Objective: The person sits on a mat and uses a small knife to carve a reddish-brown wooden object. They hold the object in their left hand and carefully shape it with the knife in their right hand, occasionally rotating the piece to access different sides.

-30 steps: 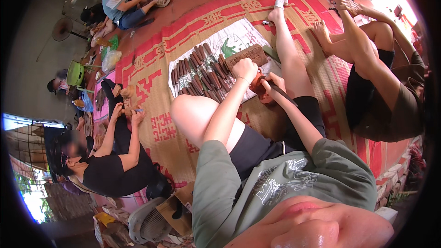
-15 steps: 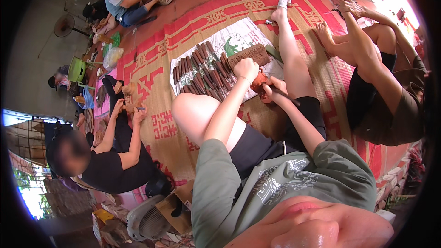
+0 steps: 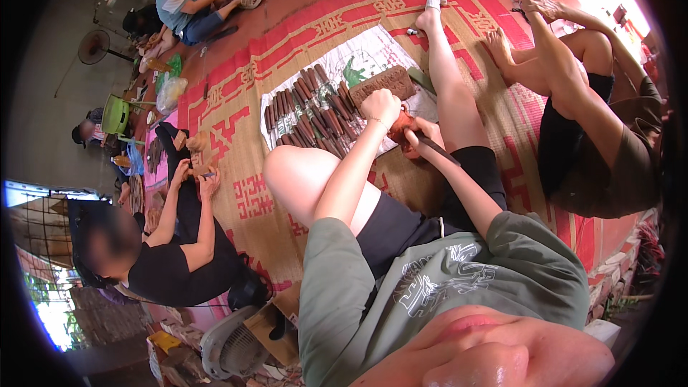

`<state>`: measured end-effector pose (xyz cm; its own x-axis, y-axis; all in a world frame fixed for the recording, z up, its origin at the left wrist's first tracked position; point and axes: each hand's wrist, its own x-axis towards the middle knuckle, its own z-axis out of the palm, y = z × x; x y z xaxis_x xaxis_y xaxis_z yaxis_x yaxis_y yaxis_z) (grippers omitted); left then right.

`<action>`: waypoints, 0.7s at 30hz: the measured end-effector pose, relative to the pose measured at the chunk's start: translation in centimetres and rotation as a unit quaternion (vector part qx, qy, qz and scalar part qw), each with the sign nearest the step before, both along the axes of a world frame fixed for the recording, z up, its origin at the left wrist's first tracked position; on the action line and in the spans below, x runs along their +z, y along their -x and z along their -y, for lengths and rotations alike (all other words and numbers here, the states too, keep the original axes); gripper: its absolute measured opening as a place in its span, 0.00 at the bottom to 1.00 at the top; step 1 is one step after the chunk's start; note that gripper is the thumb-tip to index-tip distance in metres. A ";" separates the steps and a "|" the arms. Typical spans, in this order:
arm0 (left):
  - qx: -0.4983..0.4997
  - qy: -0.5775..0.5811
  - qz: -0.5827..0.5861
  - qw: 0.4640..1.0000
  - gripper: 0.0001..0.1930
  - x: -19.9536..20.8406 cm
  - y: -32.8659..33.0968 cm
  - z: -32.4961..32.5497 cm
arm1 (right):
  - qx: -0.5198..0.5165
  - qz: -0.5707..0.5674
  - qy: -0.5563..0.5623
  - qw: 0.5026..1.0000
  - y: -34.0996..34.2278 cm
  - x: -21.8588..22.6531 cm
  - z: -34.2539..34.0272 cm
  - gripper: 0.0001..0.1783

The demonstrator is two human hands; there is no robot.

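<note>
Between my legs, my left hand (image 3: 381, 107) is closed on the upper end of a reddish-brown carved wooden piece (image 3: 403, 123). My right hand (image 3: 426, 133) presses against the lower side of that piece, its fingers wrapped round a carving chisel. The chisel's dark handle (image 3: 440, 150) sticks out behind my right hand; its blade is hidden. Just beyond my left hand lies a brown carved wooden block (image 3: 383, 87). Several carving tools with brown wooden handles (image 3: 304, 111) are laid out in rows on a white printed sheet (image 3: 380, 46).
A red and tan woven mat (image 3: 251, 122) spreads under me. On the left a person in black (image 3: 172, 265) works on a wooden piece (image 3: 201, 170). Another person's bare legs (image 3: 566, 86) are at the right. Behind me stand a fan (image 3: 236, 344) and a cardboard box (image 3: 276, 333).
The view has shifted slightly. My right hand and the chisel handle have moved a little up and left, closer to my left hand, which keeps its hold.
</note>
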<state>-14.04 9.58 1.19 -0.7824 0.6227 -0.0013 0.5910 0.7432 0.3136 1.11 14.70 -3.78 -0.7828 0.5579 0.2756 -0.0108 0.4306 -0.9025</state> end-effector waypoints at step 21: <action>-0.076 0.014 0.165 0.983 0.15 -0.6 2.9 1.0 | 0.058 0.065 0.056 0.995 -0.1 1.3 0.3 0.12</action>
